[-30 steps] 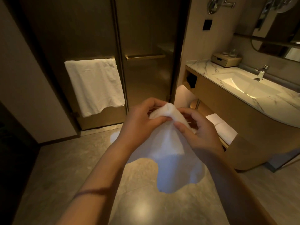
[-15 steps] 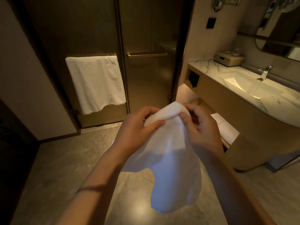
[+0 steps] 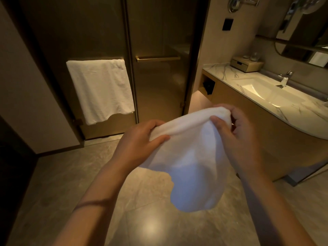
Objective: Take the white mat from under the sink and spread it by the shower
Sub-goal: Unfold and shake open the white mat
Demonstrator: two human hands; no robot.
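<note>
I hold the white mat in the air in front of me, above the tiled floor. My left hand pinches its top edge on the left, and my right hand pinches the same edge on the right. The edge stretches between the hands and the rest of the cloth hangs down, partly folded on itself. The glass shower doors stand shut straight ahead. The sink sits in a marble counter at the right.
A white towel hangs on the left shower door's bar. The wooden vanity curves out at the right, close to my right hand. A small box sits on the counter. The tiled floor lies before the shower.
My hands have moved apart along the mat's top edge, the right hand going right and up. The bunched cloth has opened wider and hangs lower.
</note>
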